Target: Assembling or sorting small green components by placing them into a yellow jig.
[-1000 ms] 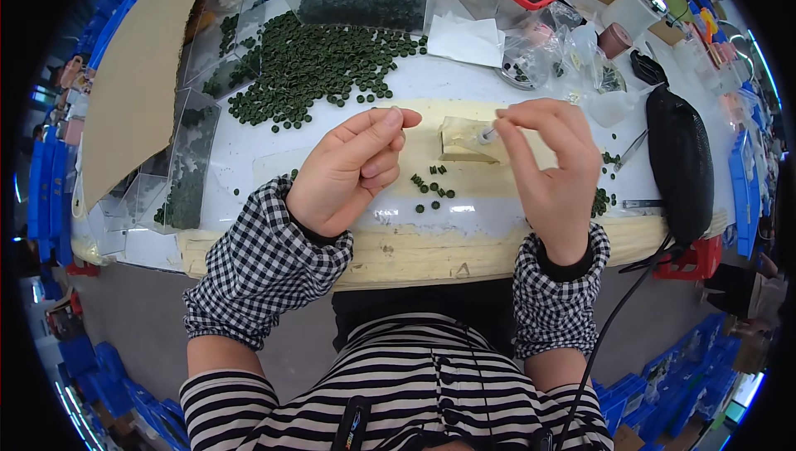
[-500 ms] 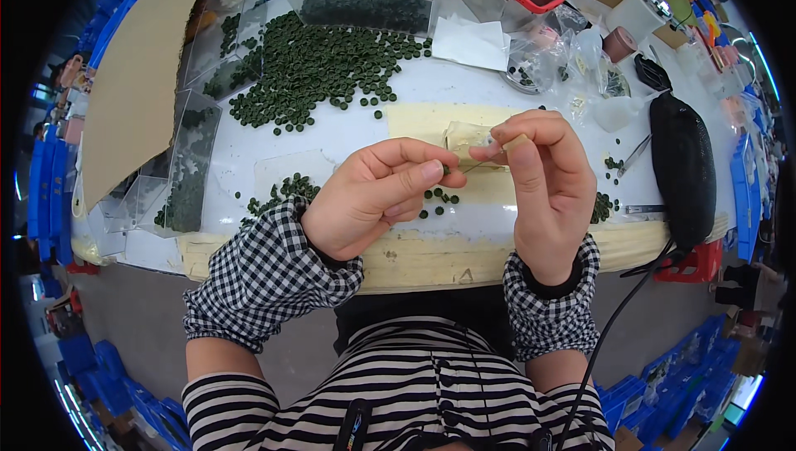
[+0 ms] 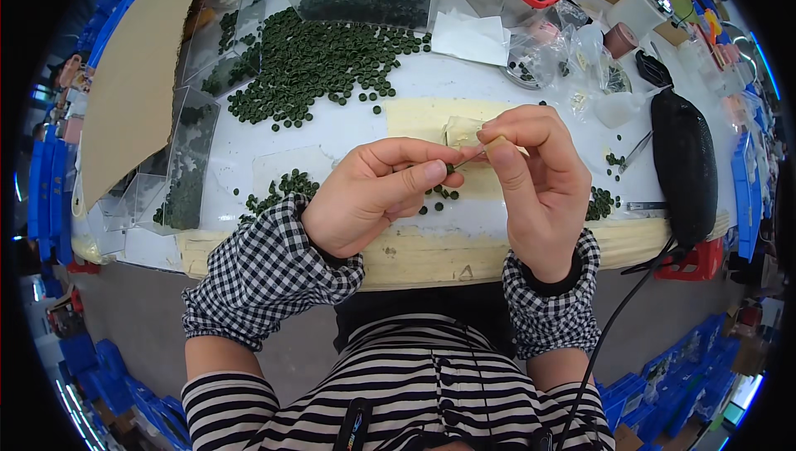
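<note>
In the head view, the left hand (image 3: 352, 198) is nearly closed, thumb and forefinger pinched together with a dark green disc (image 3: 450, 169) at their tips, the other fingers curled beneath. The right hand (image 3: 543, 194) pinches a thin pin (image 3: 471, 158) between thumb and forefinger, its other fingers loosely bent. The relation that counts is pin to disc: the pin's long axis slants from the right fingertips leftward and a little toward the body, so its far end points at the disc. The disc lies left of the right hand and slightly nearer the body than its fingertips; the left hand is the nearer one, having hold of it. Whether the pin passes into the disc or only lies beside it, I cannot tell. Loose discs (image 3: 452, 195) lie just below the left fingertips, and a cream block (image 3: 463, 129) sits beyond them
</note>
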Available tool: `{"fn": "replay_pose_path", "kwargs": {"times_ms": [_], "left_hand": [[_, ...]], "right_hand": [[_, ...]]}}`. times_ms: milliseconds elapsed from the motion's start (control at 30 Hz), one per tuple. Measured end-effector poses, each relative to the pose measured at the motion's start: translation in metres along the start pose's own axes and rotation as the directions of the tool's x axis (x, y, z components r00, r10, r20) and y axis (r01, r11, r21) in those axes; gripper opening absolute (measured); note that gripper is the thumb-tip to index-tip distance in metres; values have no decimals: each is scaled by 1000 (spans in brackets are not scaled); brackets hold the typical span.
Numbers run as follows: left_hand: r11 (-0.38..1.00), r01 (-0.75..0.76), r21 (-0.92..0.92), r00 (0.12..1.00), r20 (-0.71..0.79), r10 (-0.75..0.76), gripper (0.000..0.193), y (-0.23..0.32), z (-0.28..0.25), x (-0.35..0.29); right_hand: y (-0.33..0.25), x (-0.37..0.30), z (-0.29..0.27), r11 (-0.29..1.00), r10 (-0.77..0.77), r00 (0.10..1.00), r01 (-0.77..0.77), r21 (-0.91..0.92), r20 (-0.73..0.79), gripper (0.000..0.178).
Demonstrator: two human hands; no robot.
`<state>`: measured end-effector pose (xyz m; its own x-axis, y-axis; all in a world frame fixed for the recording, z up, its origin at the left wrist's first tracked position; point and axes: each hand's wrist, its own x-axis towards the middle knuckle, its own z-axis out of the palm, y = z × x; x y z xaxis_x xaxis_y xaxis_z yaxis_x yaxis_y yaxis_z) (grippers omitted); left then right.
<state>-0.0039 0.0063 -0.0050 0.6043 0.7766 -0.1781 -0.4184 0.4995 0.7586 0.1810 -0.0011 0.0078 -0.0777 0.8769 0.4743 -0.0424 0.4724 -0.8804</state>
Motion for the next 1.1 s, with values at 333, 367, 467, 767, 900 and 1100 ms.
{"fn": "replay_pose_path", "kwargs": {"times_ms": [333,367,467,767,900,1100], "left_hand": [[999,39,20,998,-45,-38,21,0,1,0],[999,38,38,998,-46,-36,21,-1,1,1],[998,33,50,999,-45,-31,21,-1,0,1],[999,33,41,999,-40,-31,20,-2,-1,1],[998,44,46,998,-39,-42,19,-1,0,0],[998,37,43,997,-65,-35,18,-2,-1,0]], "right_hand": [[4,7,-14,845,-240,955,117,-522,-175,5],[6,8,-15,780,-279,951,142,-609,-136,6],[12,7,-17,658,-263,964,152,-738,-37,10],[-15,-14,-62,591,37,972,-208,-779,-231,10],[-10,-24,-91,295,64,991,-128,-947,-115,6],[-3,-22,-89,282,100,994,-59,-958,-32,8]]}}
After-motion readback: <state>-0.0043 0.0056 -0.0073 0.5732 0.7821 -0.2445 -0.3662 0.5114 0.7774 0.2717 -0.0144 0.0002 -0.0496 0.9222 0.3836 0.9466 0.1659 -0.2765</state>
